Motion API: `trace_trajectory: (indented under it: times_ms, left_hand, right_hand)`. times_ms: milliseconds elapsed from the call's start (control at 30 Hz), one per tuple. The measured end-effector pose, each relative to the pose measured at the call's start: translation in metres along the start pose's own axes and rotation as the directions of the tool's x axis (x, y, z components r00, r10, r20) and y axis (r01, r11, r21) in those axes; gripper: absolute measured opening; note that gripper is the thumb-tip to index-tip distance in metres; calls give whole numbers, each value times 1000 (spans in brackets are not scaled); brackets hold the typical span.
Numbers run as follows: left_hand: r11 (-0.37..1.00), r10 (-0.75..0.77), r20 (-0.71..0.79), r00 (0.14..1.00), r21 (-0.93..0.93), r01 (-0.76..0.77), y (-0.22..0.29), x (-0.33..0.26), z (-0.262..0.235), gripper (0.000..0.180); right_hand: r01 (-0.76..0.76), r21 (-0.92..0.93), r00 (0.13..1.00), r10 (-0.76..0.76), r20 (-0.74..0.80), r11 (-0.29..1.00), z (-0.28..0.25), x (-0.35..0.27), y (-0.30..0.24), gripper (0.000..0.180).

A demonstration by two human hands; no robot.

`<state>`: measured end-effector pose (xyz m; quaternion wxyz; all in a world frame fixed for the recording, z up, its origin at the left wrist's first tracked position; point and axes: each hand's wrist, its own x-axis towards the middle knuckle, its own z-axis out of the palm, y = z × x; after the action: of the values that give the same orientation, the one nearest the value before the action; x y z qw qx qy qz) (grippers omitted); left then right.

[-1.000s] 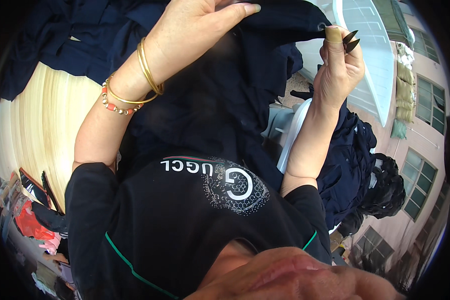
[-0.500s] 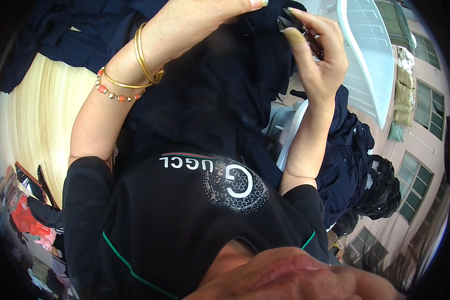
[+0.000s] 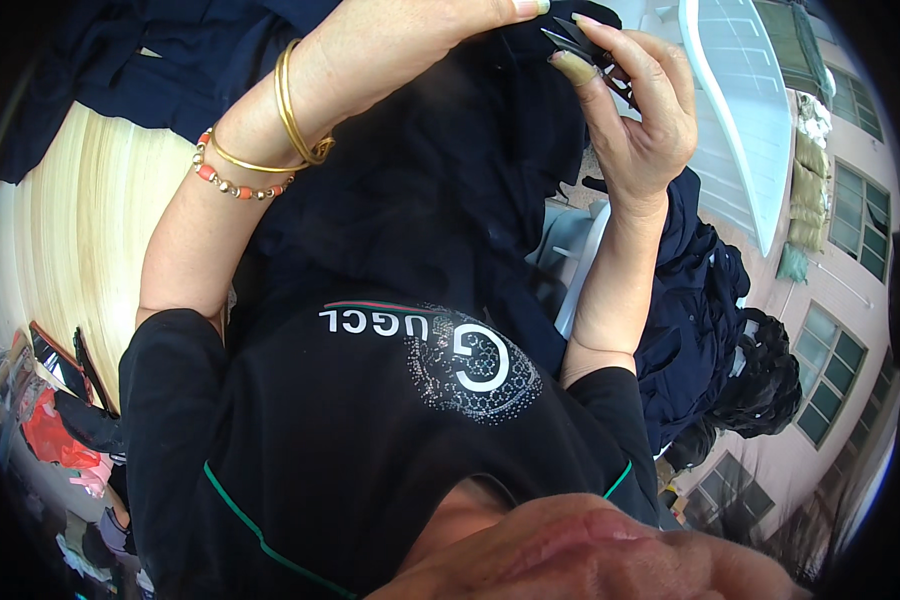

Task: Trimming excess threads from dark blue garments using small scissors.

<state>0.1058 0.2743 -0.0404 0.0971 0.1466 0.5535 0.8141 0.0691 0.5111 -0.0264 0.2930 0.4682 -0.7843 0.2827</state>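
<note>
Near the top right, my right hand [image 3: 642, 105] is closed around a pair of small black thread snips [image 3: 602, 62]. Their pointed blades reach left past my thumb and stand slightly apart. My left hand [image 3: 435, 25] is at the top edge, its thumb tip just left of the blades. The other fingers are cut off by the frame, so its grip is hidden. Dark navy cloth [image 3: 410, 150] hangs below and between both hands and spreads down over my lap. Gold bangles and a beaded bracelet [image 3: 232, 187] circle my left wrist.
More navy cloth [image 3: 185, 60] lies on the light wood-grain table [image 3: 90, 210] at left. On the right are a pale plastic tub [image 3: 735, 110], a heap of dark garments [image 3: 685, 300] and a black bag [image 3: 760, 375]. A red bag [image 3: 55, 430] sits at lower left.
My right hand has turned a little, so the snips' blades now show more plainly and point left. My left hand has shifted slightly to the right.
</note>
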Motion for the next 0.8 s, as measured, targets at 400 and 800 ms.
trace_trajectory:
  times_ms: [400,800]
  left_hand:
    - [1000,9,-7,1000,1,-9,-1,0,2,22]
    - [974,128,-101,987,199,-106,-1,-3,21,17]
  right_hand:
    - [-93,-36,996,93,13,995,0,-2,-9,28]
    - [-751,608,575,707,411,258,6,4,-12,14]
